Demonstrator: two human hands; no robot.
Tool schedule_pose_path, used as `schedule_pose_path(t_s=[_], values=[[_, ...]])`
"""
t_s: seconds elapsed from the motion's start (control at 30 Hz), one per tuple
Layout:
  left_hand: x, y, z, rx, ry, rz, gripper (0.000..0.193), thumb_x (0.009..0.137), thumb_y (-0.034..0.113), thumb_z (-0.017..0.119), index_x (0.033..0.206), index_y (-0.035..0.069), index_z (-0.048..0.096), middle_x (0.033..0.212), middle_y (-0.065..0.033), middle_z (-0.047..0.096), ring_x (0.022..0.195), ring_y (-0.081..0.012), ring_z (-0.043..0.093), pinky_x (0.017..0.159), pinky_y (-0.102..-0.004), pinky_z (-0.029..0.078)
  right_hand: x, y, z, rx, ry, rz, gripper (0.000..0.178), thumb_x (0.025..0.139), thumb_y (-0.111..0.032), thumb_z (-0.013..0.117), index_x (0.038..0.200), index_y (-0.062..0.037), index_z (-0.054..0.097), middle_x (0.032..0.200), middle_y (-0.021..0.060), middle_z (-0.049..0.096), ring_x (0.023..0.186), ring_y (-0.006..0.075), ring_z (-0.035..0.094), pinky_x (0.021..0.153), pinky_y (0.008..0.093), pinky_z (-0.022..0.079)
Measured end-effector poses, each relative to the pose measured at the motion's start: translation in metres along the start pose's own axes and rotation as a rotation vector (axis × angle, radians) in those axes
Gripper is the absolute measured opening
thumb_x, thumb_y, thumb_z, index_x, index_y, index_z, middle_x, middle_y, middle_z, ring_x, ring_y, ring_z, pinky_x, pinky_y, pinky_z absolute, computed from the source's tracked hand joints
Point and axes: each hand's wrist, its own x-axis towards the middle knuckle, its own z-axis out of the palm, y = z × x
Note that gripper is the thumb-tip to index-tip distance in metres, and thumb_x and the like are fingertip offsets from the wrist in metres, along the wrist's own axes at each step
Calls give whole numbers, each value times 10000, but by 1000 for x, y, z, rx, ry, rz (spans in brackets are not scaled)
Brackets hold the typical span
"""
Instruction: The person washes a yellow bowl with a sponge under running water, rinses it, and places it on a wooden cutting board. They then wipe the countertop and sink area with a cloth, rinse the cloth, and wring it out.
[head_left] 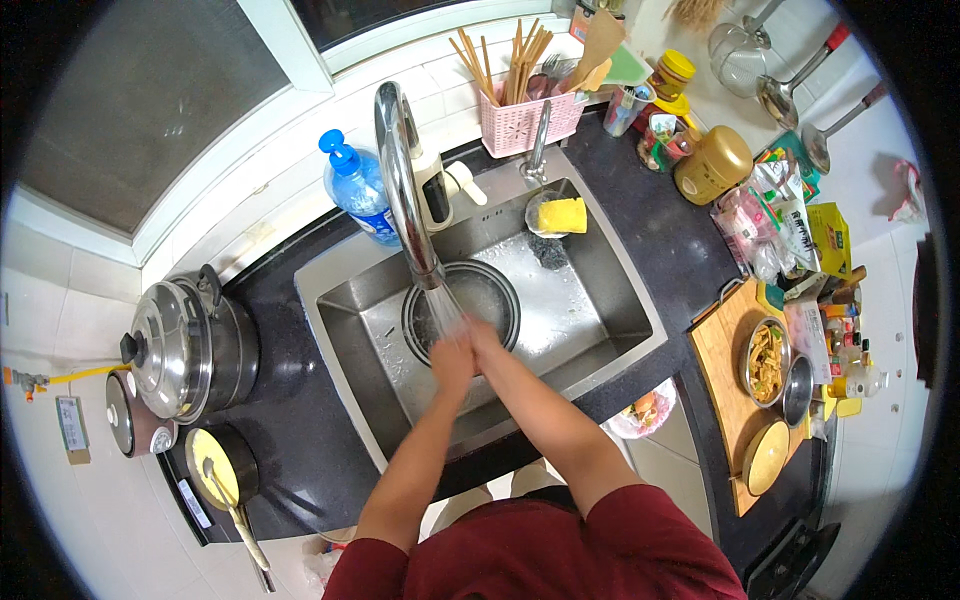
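Observation:
Over the steel sink (600,290), both my hands are together under the stream from the chrome faucet (405,190). My left hand (453,364) presses against my right hand (484,342), and running water and motion smear their fingers. I make out no object between them. Below them in the basin lies a round dark-rimmed pan or lid (500,290), partly covered by the hands and water. A yellow sponge (562,215) rests in a small holder at the far right corner, with a dark scouring pad (547,252) beneath it.
Behind the faucet stand a blue pump bottle (360,190) and a pink cutlery basket (520,125). At left are a steamer pot (180,350) and a saucepan (222,470). A cutting board (715,350) with a food bowl (767,362) lies at right; a gold jar (715,165) stands behind.

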Motion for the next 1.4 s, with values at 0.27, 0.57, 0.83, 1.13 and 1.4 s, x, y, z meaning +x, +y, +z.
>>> schedule_pose_path(t_s=[0.27,0.57,0.83,1.13,1.4], values=[[27,29,-50,-755,-159,-347,91,887,99,529,869,19,567,699,-63,588,617,-168,574,549,-318,433,1,-15,-20,33,23,212,550,921,-551,406,1133,-63,544,1081,108,605,1015,261,559,921,414,419],[22,3,-18,22,-170,-26,306,906,294,481,850,29,623,775,-208,645,662,-389,621,597,-477,477,23,43,-12,-7,-92,-41,317,946,-353,448,1100,-101,564,933,75,629,769,195,613,620,337,510],[12,37,-19,-94,-192,-66,207,827,233,563,797,40,634,759,-186,661,665,-372,631,609,-459,488,33,12,-13,152,148,39,329,917,-348,507,1040,-55,588,913,98,617,797,232,598,609,426,494],[18,-19,6,-186,-38,-33,238,828,210,589,940,2,617,773,-184,654,704,-347,631,627,-443,482,6,1,8,32,62,-8,221,925,-233,498,927,-18,552,833,115,580,732,263,590,641,414,496],[45,40,-76,-1228,-214,-597,155,901,181,532,869,35,573,781,-84,628,690,-192,595,618,-336,465,-5,-23,-21,148,-32,200,677,857,-629,471,1389,-226,353,1347,66,402,1281,295,333,1038,571,242]])
